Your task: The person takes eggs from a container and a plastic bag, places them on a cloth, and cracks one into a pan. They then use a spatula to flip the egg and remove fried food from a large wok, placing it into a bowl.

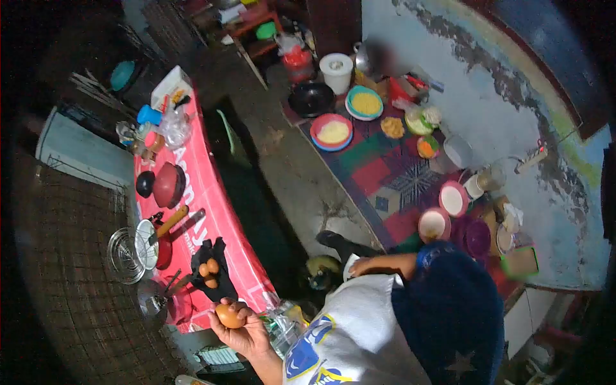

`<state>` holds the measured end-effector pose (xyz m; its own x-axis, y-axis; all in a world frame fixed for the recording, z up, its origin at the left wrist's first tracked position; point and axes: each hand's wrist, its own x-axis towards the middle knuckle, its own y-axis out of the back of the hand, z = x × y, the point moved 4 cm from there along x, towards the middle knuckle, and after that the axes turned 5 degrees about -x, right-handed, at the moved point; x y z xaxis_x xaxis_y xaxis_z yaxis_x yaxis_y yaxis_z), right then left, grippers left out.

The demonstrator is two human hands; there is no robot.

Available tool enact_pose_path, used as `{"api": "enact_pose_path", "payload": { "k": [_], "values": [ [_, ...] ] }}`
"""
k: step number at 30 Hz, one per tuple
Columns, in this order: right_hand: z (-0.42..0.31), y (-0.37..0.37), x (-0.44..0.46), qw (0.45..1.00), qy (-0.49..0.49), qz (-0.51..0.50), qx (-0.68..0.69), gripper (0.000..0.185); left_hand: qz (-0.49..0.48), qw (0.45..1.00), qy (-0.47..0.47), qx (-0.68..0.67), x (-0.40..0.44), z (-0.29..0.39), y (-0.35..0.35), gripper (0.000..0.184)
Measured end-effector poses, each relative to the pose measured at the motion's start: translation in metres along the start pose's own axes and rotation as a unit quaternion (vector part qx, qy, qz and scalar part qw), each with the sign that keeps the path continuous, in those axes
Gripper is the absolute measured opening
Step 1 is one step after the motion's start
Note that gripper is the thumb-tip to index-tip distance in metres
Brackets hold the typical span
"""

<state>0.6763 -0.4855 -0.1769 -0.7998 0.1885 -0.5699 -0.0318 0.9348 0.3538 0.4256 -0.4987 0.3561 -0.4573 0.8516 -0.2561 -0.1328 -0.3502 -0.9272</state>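
Clasping a brown egg [230,316] in the curled fingers of the left hand [247,333], near more eggs [211,282] grouped on black cloth [222,283] just beyond the fingertips, with a white bowl [147,247] and wooden-handled utensil [171,222] farther past them along a pink printed table cover [224,218]. Resting the right hand [380,265] against white printed fabric [359,314], well apart from the egg-holding fingers; with fingertips hidden there, impossible to tell spread or grip.

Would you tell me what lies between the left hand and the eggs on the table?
In the head view, part of the black cloth or bag under the eggs shows there.
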Motion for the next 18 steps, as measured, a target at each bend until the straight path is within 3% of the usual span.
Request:
{"api": "enact_pose_path", "payload": {
  "k": [1,5,7,9,12,15,18],
  "values": [
    [-0.023,0.026,-0.042,0.992,-0.087,0.054,-0.071,0.052,0.014,1.000,0.004,-0.013,-0.001,-0.007,-0.005,0.022],
    [-0.039,0.105,-0.124,0.992,-0.088,0.092,0.011,0.049,0.017,0.998,0.034,-0.046,0.007,-0.033,-0.023,0.018],
    [-0.024,0.125,-0.117,0.964,-0.188,-0.004,-0.187,0.045,0.036,0.997,0.037,-0.048,0.014,-0.046,-0.031,0.019],
    [0.001,0.140,-0.126,0.955,-0.206,0.015,-0.213,0.041,-0.010,0.999,0.039,-0.034,0.028,-0.053,-0.039,0.019],
    [0.095,0.142,-0.113,0.953,-0.275,-0.046,-0.116,0.038,0.013,0.999,0.024,-0.017,0.065,-0.071,-0.049,0.018],
    [0.096,0.203,-0.140,0.950,-0.302,0.005,-0.083,0.036,0.045,0.999,0.008,0.003,0.118,-0.097,-0.063,0.017],
    [0.079,0.274,-0.150,0.947,-0.307,0.066,-0.066,0.034,0.060,0.997,0.055,0.009,0.166,-0.136,-0.094,0.016]
  ]
}}
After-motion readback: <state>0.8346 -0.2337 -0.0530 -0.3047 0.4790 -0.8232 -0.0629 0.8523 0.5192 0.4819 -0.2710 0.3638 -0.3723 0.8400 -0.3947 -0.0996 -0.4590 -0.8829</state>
